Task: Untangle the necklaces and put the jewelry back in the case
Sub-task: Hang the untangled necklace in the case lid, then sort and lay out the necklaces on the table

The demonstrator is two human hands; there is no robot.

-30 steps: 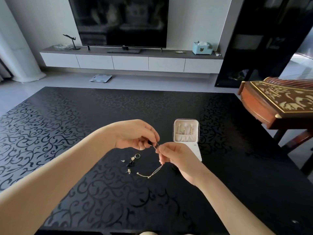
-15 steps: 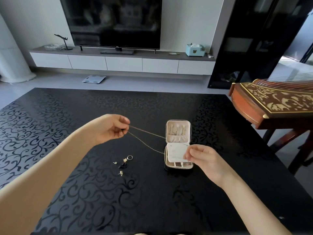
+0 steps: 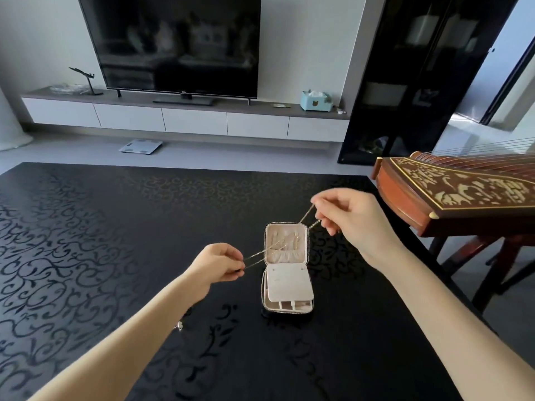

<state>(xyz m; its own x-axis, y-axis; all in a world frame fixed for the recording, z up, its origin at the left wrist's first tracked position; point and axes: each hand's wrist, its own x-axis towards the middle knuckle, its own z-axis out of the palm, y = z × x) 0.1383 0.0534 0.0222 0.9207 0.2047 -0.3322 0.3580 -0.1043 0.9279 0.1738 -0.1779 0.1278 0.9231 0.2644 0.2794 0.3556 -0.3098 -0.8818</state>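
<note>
A thin gold necklace [image 3: 278, 244] is stretched as a doubled strand above the open jewelry case [image 3: 286, 311]. My left hand [image 3: 217, 264] pinches its near end just left of the case. My right hand [image 3: 347, 212] pinches the far end above and right of the case lid [image 3: 272, 256]. The case stands open on the black patterned table [image 3: 86, 241], its pale lid upright and a white flap lying over the compartments. One small earring [image 3: 179, 325] shows on the table beside my left forearm; the other loose pieces are hidden under that arm.
A carved wooden zither [image 3: 451, 195] on a stand sits close to the table's right edge. Beyond the table are a TV [image 3: 173, 44] on a low white cabinet [image 3: 185, 120], a scale [image 3: 140, 146] on the floor and a dark glass cabinet [image 3: 411, 76].
Both hands pulled apart and drew the necklace taut. My left hand moved right towards the case; my right hand rose from the case's front to beyond its lid.
</note>
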